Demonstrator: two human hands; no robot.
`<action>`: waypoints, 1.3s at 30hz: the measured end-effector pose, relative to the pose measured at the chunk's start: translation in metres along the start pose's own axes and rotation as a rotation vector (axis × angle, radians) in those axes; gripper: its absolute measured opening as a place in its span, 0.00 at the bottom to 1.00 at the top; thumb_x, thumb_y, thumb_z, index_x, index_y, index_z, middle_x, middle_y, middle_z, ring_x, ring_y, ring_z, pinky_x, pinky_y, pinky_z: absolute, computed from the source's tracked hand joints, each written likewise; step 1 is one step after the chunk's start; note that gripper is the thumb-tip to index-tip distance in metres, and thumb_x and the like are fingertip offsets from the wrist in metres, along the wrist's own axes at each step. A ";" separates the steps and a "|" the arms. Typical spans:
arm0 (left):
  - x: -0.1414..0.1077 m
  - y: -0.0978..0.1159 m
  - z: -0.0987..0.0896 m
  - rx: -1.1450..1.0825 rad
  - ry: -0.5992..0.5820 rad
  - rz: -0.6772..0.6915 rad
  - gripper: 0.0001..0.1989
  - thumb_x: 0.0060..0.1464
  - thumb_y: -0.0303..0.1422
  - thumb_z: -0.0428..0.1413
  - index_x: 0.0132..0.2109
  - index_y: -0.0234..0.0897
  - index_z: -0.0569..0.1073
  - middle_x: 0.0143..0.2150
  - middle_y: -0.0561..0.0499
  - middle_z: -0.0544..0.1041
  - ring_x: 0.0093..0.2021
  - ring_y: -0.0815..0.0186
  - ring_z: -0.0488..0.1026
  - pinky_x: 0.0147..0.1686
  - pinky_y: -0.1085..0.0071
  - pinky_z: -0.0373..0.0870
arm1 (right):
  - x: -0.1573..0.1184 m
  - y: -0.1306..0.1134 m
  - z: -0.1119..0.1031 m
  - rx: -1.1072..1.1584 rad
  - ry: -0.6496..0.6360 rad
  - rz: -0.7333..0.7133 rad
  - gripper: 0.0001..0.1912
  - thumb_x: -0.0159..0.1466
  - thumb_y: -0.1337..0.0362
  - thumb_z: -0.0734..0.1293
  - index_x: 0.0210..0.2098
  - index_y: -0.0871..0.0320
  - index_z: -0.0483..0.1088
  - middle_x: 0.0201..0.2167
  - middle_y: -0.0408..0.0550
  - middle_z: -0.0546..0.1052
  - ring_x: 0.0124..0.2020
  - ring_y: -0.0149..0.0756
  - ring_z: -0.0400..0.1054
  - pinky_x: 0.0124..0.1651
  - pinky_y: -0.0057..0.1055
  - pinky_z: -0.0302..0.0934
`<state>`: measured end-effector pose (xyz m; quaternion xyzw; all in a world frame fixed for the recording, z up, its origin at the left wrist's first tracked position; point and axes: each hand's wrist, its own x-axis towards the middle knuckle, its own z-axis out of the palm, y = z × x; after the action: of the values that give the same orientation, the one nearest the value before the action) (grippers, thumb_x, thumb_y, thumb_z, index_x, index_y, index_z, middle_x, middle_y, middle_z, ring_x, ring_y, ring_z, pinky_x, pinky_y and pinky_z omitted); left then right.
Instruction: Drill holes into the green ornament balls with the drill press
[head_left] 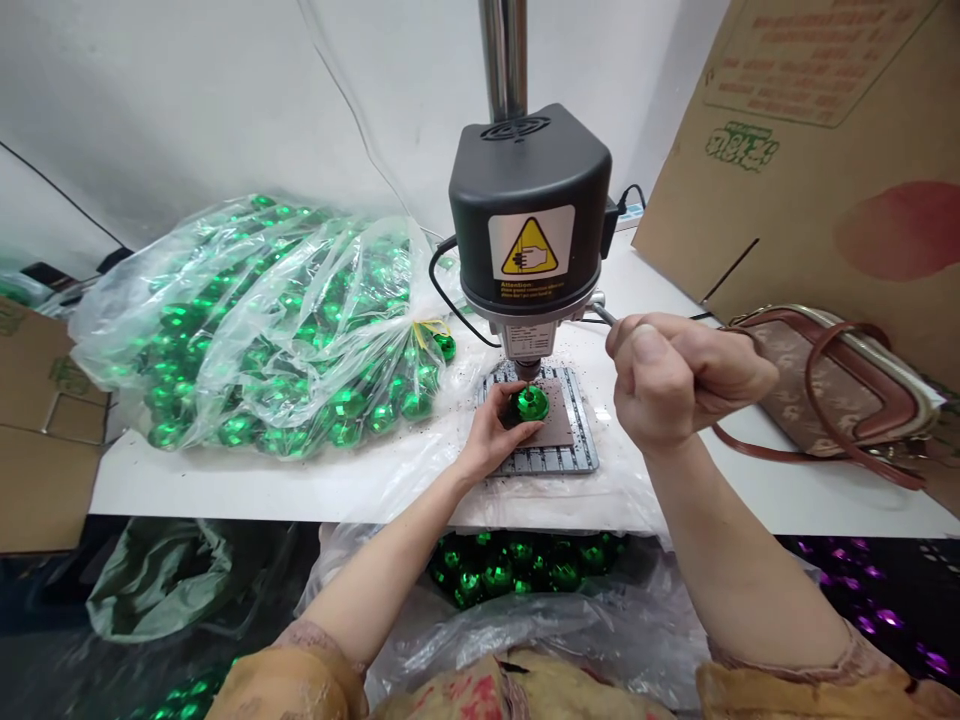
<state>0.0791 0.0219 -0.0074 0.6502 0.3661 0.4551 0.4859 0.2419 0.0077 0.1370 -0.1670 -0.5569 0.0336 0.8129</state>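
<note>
My left hand (495, 432) grips a shiny green faceted ball (533, 403) from its left side, thumb in front and fingers behind. The ball sits on a brownish square pad (556, 420) on the slotted metal base (589, 455) of a small bench drill press (531, 205). Directly over the ball is the drill's chuck (529, 368); its tip meets or nearly meets the ball's top. My right hand (667, 375) is closed round the end of the drill press's feed lever (602, 312), its grip hidden by the fingers. Dark shavings lie scattered about the base.
A large clear bag (300, 330) of green balls fills the table's left. Below the front edge, an open plastic bag holds more green balls (517, 570). To the right stand a brown handbag (802, 370) and a cardboard box (810, 200). Purple balls (870, 600) show lower right.
</note>
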 end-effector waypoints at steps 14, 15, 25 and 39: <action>0.000 0.002 0.000 0.012 0.006 0.017 0.28 0.48 0.37 0.68 0.54 0.37 0.67 0.53 0.42 0.75 0.56 0.55 0.73 0.57 0.56 0.69 | -0.008 0.007 -0.004 0.018 -0.036 -0.106 0.24 0.58 0.75 0.64 0.18 0.59 0.42 0.14 0.37 0.49 0.15 0.19 0.45 0.20 0.28 0.44; 0.000 0.002 0.000 0.012 0.009 0.019 0.28 0.48 0.37 0.68 0.54 0.37 0.68 0.53 0.43 0.75 0.56 0.55 0.73 0.57 0.56 0.69 | -0.009 0.007 -0.005 0.021 -0.039 -0.111 0.24 0.57 0.75 0.64 0.18 0.58 0.42 0.15 0.37 0.49 0.15 0.19 0.45 0.20 0.28 0.44; 0.000 0.005 0.003 0.027 0.054 0.027 0.28 0.46 0.40 0.68 0.52 0.37 0.69 0.50 0.44 0.76 0.51 0.57 0.74 0.54 0.57 0.70 | -0.002 -0.003 -0.003 -0.015 -0.041 0.042 0.25 0.61 0.71 0.64 0.15 0.59 0.46 0.13 0.37 0.50 0.15 0.19 0.47 0.20 0.28 0.45; -0.122 0.070 -0.028 0.767 -0.639 0.353 0.25 0.54 0.49 0.60 0.52 0.39 0.70 0.45 0.43 0.75 0.45 0.56 0.72 0.43 0.62 0.68 | 0.050 -0.009 0.015 0.017 -0.010 0.347 0.24 0.60 0.66 0.69 0.14 0.57 0.53 0.09 0.36 0.52 0.12 0.21 0.48 0.17 0.30 0.40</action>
<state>0.0160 -0.1001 0.0344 0.9394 0.2246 0.1425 0.2164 0.2460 0.0150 0.1891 -0.2535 -0.5233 0.1792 0.7936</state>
